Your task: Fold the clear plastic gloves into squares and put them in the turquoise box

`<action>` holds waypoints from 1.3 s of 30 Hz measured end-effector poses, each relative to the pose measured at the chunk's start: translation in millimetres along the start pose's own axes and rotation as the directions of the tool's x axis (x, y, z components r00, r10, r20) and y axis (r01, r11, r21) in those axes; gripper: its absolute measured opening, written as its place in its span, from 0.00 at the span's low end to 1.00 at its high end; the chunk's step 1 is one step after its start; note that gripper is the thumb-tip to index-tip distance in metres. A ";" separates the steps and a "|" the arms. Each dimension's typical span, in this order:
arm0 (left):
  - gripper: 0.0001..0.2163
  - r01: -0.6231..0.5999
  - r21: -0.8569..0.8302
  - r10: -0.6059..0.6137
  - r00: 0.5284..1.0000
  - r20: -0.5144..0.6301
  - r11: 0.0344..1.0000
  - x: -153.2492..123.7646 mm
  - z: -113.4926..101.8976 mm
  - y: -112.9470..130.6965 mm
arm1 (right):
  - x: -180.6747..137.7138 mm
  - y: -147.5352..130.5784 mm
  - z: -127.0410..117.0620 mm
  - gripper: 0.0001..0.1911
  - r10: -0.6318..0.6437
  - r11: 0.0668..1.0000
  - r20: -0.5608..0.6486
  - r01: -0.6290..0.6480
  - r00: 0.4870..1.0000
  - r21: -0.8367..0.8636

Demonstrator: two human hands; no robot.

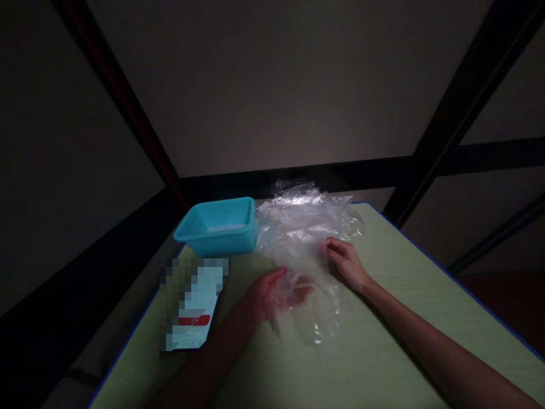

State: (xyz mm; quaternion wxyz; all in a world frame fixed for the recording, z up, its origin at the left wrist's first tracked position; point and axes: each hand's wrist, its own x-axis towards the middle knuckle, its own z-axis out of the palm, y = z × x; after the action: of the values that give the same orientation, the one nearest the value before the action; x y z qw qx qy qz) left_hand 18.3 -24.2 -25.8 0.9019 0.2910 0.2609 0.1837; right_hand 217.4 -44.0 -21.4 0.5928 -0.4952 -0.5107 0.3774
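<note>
Dim shot, so not much fine detail. Both hands in a heap of clear plastic bags (306,218) at the far middle of the green table (404,324), right beside a blue tub (215,241) on the left. Left hand (272,295) palm up, fingers loosely spread and only half curled, with one thin bag (317,324) draped over and around them, so more cradling than gripping. Right hand (347,262) just past it, knuckles up, fingers bent onto the film near the edge of the heap. Definitely touching, but too murky to say whether pinched shut on it or just pressing down. That thin bag trailing out of the heap toward the near edge, lying between the two hands, mostly flat on the table. Looks like partway through teasing a single bag loose from the rest, not yet free. Next bit probably calling for a proper pinch on one layer only and a slow pull, clingy film being prone to dragging its neighbours along. Also a flat white packet (193,307) with a red stripe near the left edge, blurred out, well apart from both hands.
</note>
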 end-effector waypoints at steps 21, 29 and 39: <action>0.13 -0.086 0.046 0.086 0.996 0.009 0.995 -10.8 7.5 -13.7 | -38.3 -21.9 -19.1 0.17 0.100 0.970 0.253 -0.151 0.962 0.192; 0.11 -0.080 0.045 0.082 0.996 -0.026 0.996 -12.2 11.3 -14.2 | -45.8 -23.6 -14.2 0.14 0.154 0.922 0.284 -0.241 0.946 0.302; 0.16 -0.174 0.152 0.198 0.968 -0.156 0.973 -3.2 12.3 -23.2 | -54.8 -24.7 -11.1 0.09 0.191 0.703 0.540 -0.499 0.819 0.507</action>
State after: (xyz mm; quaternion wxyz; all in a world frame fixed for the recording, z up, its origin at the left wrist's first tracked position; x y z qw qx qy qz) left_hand 27.1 -48.7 -30.5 0.8329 0.3589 0.3205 0.2733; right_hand 216.2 -104.0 -9.9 0.5044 -0.2563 -0.3715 0.7361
